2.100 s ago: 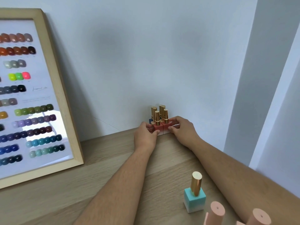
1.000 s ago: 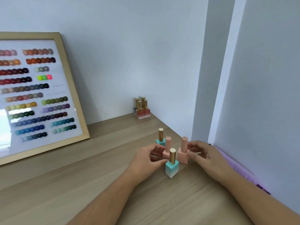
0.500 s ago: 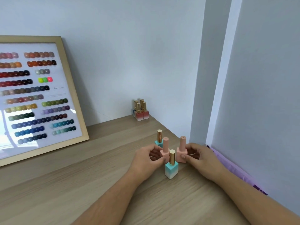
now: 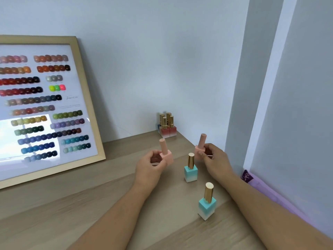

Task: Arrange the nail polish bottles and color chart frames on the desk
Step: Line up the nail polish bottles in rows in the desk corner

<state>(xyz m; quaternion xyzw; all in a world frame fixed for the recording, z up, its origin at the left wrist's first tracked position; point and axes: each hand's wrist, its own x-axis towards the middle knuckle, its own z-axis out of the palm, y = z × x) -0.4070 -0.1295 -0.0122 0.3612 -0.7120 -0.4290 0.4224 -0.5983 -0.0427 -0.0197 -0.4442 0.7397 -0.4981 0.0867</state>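
My left hand [image 4: 150, 165] grips a pink nail polish bottle [image 4: 165, 153] by its square base, lifted off the wooden desk [image 4: 90, 204]. My right hand [image 4: 214, 159] holds a second pink bottle [image 4: 201, 146], tilted slightly, also off the desk. Two teal-to-white bottles with gold caps stand upright between and in front of my hands: one [image 4: 190, 169] further back, one [image 4: 207, 202] nearer me. A tight cluster of red gold-capped bottles [image 4: 167, 127] stands in the back corner against the wall. A wood-framed colour chart [image 4: 45, 105] leans on the wall at the left.
A white wall runs behind the desk and a pillar closes it on the right. A purple patterned cloth [image 4: 252, 179] lies along the desk's right edge.
Both hands have lifted the two pink bottles off the desk and drawn them apart, left and right. The two teal bottles stay standing.
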